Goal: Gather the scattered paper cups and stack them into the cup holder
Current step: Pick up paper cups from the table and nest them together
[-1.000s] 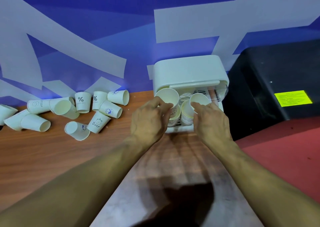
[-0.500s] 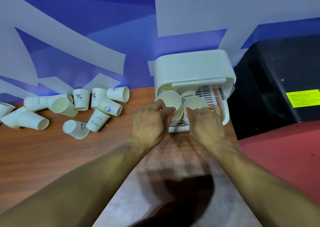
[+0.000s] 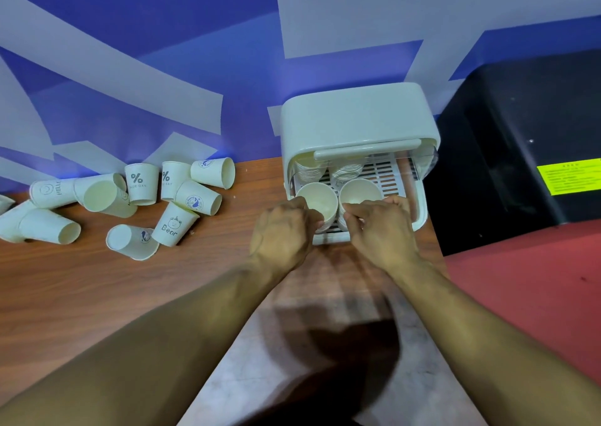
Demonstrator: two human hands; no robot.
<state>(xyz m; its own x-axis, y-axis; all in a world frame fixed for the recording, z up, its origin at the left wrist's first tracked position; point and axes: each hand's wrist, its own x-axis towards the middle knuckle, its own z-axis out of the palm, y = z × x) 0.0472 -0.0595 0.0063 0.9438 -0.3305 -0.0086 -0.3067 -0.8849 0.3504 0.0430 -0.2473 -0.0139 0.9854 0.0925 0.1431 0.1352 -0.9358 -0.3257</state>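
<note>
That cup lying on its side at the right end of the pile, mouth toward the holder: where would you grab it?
Likely by the rim, coming from the right: the tipped cup lies with its open mouth facing that side, so a thumb can slip inside. Other cups crowd its base and lower wall.

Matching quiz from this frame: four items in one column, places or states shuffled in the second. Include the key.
1. Bear cup
2. left hand
3. black box
4. right hand

A. holds the right cup in the holder
B. on the table, left of the holder
C. holds the left cup in the holder
D. right of the holder

Pairs: 1-B, 2-C, 3-D, 4-A
</note>
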